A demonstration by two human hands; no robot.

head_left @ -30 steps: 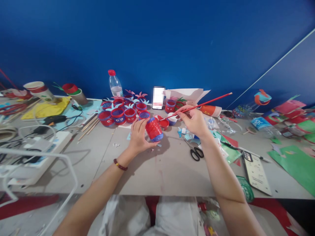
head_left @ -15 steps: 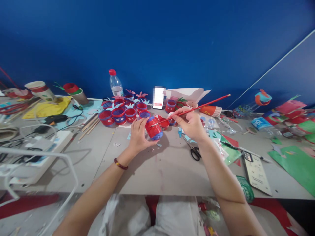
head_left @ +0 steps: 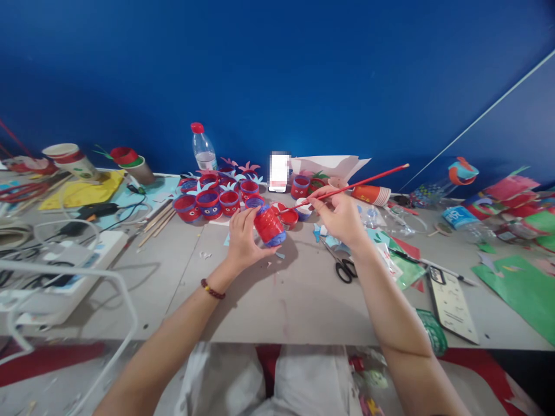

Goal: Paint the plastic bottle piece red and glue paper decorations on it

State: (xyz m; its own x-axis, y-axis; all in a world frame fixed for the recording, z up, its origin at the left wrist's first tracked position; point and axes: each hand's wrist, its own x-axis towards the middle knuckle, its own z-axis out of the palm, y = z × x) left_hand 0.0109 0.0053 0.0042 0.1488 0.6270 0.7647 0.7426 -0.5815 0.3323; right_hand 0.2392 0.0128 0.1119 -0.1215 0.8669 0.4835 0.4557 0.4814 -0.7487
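Note:
My left hand (head_left: 245, 236) grips a small cup (head_left: 269, 225), tilted above the table, its middle painted red with blue at both ends. In my right hand (head_left: 340, 215) is a long red paintbrush (head_left: 368, 177), pinched near its lower part. The brush tip reaches the red paint pot (head_left: 288, 216) just right of the held cup; whether it dips into the paint is too small to tell. Beside that pot sits a whitish pot (head_left: 304, 209). Several painted cups with eyes (head_left: 208, 203) stand behind and left of my left hand.
Black-handled scissors (head_left: 344, 269) lie right of centre. A bottle with a red cap (head_left: 203, 147) and a lit phone (head_left: 278, 172) stand at the back. A power strip (head_left: 82, 277) with cables occupies the left; a second phone (head_left: 453, 303) and green paper (head_left: 520, 292) lie right.
The brush tip has moved right, off the held cup's red side and over to the red paint pot. My right hand shifted slightly right; my left hand stays about where it was.

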